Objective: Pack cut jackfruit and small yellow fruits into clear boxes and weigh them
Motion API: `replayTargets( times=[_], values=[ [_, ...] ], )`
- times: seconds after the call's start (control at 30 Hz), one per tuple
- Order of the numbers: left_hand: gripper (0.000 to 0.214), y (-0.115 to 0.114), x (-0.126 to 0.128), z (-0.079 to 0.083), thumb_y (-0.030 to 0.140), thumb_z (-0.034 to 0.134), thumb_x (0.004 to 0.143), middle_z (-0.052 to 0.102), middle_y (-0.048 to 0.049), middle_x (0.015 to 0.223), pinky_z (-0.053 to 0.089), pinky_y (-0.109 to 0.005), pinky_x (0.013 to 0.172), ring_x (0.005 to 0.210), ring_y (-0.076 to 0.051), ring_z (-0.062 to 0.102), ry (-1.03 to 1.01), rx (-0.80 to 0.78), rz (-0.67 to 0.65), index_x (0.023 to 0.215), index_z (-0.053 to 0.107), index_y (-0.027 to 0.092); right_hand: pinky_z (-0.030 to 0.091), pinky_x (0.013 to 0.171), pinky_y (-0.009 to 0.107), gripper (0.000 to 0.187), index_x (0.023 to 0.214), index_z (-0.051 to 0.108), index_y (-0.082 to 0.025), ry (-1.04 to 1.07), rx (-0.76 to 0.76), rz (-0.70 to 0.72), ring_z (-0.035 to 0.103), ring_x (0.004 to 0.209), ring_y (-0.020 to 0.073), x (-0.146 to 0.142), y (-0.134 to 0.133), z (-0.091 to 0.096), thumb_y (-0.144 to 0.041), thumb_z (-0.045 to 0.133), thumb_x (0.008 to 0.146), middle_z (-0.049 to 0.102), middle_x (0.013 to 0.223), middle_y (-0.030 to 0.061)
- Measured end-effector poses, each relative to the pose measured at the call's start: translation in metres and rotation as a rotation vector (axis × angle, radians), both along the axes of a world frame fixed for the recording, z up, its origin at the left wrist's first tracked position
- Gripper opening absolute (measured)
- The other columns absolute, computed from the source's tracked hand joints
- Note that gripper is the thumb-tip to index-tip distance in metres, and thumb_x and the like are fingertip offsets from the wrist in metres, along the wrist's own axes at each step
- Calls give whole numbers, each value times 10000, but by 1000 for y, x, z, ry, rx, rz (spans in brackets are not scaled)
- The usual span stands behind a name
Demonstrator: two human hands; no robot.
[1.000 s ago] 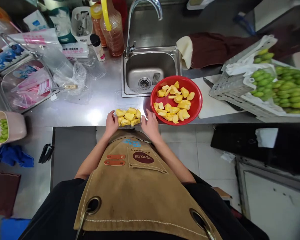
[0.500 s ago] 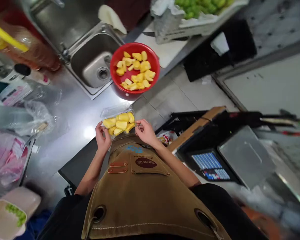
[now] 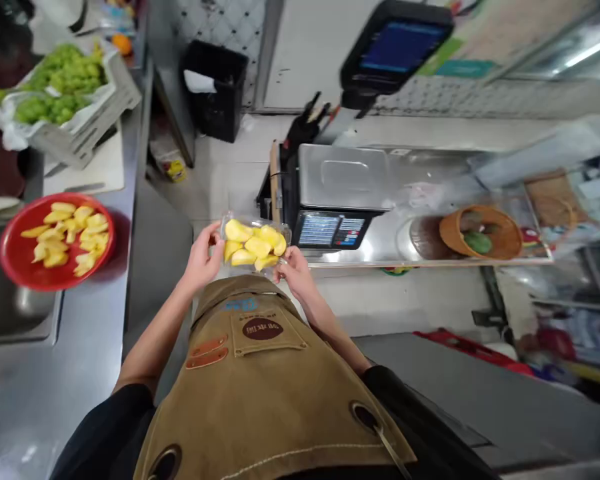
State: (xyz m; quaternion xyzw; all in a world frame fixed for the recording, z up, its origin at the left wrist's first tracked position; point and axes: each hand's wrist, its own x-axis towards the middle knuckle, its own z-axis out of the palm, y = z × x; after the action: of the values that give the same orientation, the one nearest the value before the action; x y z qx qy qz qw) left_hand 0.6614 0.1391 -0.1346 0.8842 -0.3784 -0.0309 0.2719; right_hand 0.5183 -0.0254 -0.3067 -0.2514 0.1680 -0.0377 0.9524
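Two hands are in view, and one clear plastic tray (image 3: 253, 223) is gripped between them, its long axis lying roughly crosswise to the body and tilted slightly down toward the right. The left hand (image 3: 201, 257) is curled around the tray's left end, and the right hand (image 3: 295, 272) is closed on its lower right corner, so neither hand is released. The tray is held just above the apron (image 3: 260, 400). Inside it, about seven jackfruit pieces (image 3: 257, 247) are packed (the glare on the plastic makes an exact count doubtful). The left hand is the nearer to the one red bowl (image 3: 10, 260), which is set well off to the left on the steel counter (image 3: 95, 333), with a dozen or more loose pieces (image 3: 65, 233) in it. The right hand is the nearer to the one platform scale (image 3: 343, 177), found just ahead and to the right, its display (image 3: 325, 230) turned toward the person. One crate (image 3: 115, 110) of green fruit (image 3: 65, 80) is seen at upper left, one black bin (image 3: 215, 100) stands on the floor ahead, and one wooden bowl (image 3: 447, 233) sits on the far counter.
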Motion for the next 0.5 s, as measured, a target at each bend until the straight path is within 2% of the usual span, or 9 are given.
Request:
replayTargets(
  times=[0.07,0.13,0.23,0.3,0.37,0.43,0.5],
  values=[
    [532,-68,25,-43,570,611,1109,686,-69,1117,591,-326,922,994,-181,689,122,-74,-65,1516,588,228,495,453,209,494,947,284,-308,78,52,-207,605,434,125,-6,-38,-32,-249,671,646,560,621,-175],
    [545,-130,41,-93,623,645,1074,682,-89,1184,587,-313,907,1054,-194,685,203,-156,-49,1465,610,245,505,467,213,533,944,272,-308,164,94,-406,607,445,116,-4,-74,-64,-257,713,649,545,650,-173],
    [561,-197,49,-169,693,685,1007,674,-83,1124,565,-299,838,981,-190,662,297,-182,30,1335,636,241,526,472,220,576,942,269,-309,321,159,-651,622,470,110,16,-125,-110,-291,756,635,549,714,-162],
    [607,-221,45,-211,733,699,958,673,-83,1089,558,-311,830,952,-195,652,370,-94,63,1293,635,231,548,481,229,557,945,282,-308,445,191,-746,632,490,104,36,-157,-138,-307,754,648,564,770,-150],
    [649,-234,37,-242,767,688,929,682,-91,1090,559,-331,853,957,-203,656,438,30,73,1280,640,223,580,507,240,519,951,294,-309,543,204,-792,646,520,107,54,-187,-162,-312,740,686,551,784,-141],
    [667,-239,31,-264,786,679,916,693,-94,1076,560,-349,866,941,-207,664,482,117,57,1255,651,212,614,544,259,488,956,302,-312,588,195,-820,657,553,119,67,-210,-180,-318,732,725,522,766,-133],
    [655,-239,29,-278,775,696,914,700,-90,1023,566,-364,859,905,-212,671,498,144,20,1225,663,200,633,559,282,478,958,320,-314,583,163,-852,659,581,132,70,-225,-192,-334,745,740,518,777,-118]
  ],
)
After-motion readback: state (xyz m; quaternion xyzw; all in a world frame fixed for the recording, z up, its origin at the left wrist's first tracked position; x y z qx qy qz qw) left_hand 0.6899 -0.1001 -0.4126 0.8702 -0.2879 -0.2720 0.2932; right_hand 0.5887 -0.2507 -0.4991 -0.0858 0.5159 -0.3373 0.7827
